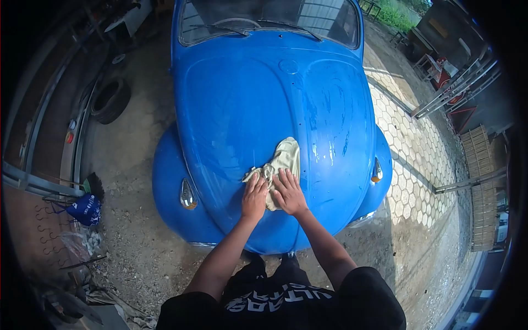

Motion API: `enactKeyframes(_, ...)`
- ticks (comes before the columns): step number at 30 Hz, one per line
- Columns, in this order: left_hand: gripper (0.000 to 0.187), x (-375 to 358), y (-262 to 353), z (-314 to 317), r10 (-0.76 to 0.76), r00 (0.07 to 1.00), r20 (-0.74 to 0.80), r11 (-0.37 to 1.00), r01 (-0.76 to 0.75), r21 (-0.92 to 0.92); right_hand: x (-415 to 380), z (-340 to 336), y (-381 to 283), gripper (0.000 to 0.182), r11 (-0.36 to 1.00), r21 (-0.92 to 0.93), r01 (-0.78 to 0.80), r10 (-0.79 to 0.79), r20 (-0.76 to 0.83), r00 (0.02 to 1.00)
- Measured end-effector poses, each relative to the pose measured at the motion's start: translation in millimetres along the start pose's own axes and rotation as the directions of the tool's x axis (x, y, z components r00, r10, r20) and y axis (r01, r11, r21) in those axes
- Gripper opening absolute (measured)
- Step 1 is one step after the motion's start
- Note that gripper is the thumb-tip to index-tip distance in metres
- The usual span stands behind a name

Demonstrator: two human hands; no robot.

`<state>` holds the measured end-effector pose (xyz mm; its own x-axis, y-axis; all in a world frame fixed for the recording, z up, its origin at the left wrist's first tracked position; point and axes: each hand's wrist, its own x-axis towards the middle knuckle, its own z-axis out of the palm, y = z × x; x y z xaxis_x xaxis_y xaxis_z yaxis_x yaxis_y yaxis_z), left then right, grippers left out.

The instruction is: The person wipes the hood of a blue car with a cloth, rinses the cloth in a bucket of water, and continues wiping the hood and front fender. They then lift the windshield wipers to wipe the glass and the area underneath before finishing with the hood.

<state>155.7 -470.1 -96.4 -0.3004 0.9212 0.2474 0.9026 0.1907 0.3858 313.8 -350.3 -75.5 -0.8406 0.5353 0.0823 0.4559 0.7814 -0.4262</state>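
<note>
Cloth [287,154] on hood [236,104]; tire [117,110] to left

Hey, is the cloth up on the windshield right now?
No, the cloth lies on the blue hood, with the right hand pressed flat on it.

You stand in what appears to be a semi-open car workshop: a blue car [234,110] before you, 1 loose tire [114,113] on the rough ground [132,236], metal poles [467,182] at your right, sunlit hexagonal paving [410,170], greenery [395,17] beyond.
</note>
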Motion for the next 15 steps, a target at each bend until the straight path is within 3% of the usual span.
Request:
enactKeyframes(3,0.043,-6,3,-2,-0.326,0.936,0.133,0.826,0.351,-0.44,-38,3,-8,0.089,0.996,0.063,0.055,-0.036,-0.276,0.961)
enactKeyframes(4,0.051,6,20,-39,-0.47,0.812,0.348,0.729,0.579,-0.367,-49,22,-3,0.105,0.998,0.007,0.058,-0.055,-0.206,0.977)
enactKeyframes(5,0.056,7,24,-34,-0.57,0.732,0.372,0.522,0.673,-0.524,-55,30,-4,0.101,0.988,-0.099,0.117,-0.133,-0.168,0.977)
enactKeyframes(7,0.066,2,31,-10,-0.69,0.528,0.495,0.011,0.691,-0.722,-51,52,-7,0.098,0.998,-0.046,0.034,-0.043,-0.207,0.977)
enactKeyframes(8,0.068,-5,18,23,-0.709,0.547,0.444,0.009,0.637,-0.771,-41,61,-3,0.094,0.999,0.02,0.046,-0.038,-0.303,0.952)
enactKeyframes(9,0.072,-11,6,56,-0.727,0.564,0.392,0.011,0.58,-0.815,-29,59,-9,0.09,0.999,-0.027,0.029,-0.036,-0.319,0.947)
enactKeyframes(11,0.071,-6,-29,5,-0.551,0.776,0.306,0.425,0.576,-0.698,-2,61,-15,0.088,0.967,-0.256,-0.014,-0.044,-0.221,0.974)
enactKeyframes(12,0.069,-6,-38,-11,-0.543,0.825,0.158,0.649,0.532,-0.544,8,54,-21,0.088,0.951,-0.3,-0.081,0.045,-0.124,0.991)
enactKeyframes(15,0.056,-8,-74,-66,-0.649,0.758,-0.069,0.703,0.562,-0.436,18,60,-23,0.085,0.962,-0.24,-0.126,0.07,-0.227,0.971)
